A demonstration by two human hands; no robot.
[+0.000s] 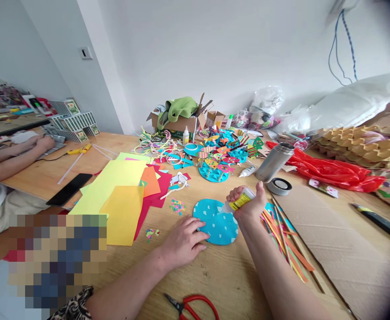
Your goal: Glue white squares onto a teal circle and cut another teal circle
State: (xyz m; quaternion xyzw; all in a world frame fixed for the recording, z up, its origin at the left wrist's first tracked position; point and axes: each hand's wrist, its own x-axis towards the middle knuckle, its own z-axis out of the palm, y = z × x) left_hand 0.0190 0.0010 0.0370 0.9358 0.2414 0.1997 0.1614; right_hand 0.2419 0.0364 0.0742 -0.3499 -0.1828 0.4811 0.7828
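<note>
A round blue paper disc [217, 229] with scattered whitish patches lies flat on the wooden table. My left hand [184, 240] rests at its left edge, fingers stretched out over the rim, holding nothing. Wrapped round a white glue bottle [242, 200] with a yellow label is my right hand [255, 208]. The bottle is tilted, its nozzle pointing left and down over the disc's upper right; whether the tip touches is unclear. Small piles of coloured paper bits [177, 206] lie to the left of the disc. Colourful paper strips [290, 244] are beside my right forearm.
Red-handled scissors [200, 306] lie at the front edge. Yellow sheets [123, 213] and a phone [69, 189] are left, near another person's arms [18, 155]. A steel flask [275, 162], cardboard [335, 240] and a cutter knife [380, 222] are right. Finished-looking paper crafts [220, 160] crowd the back.
</note>
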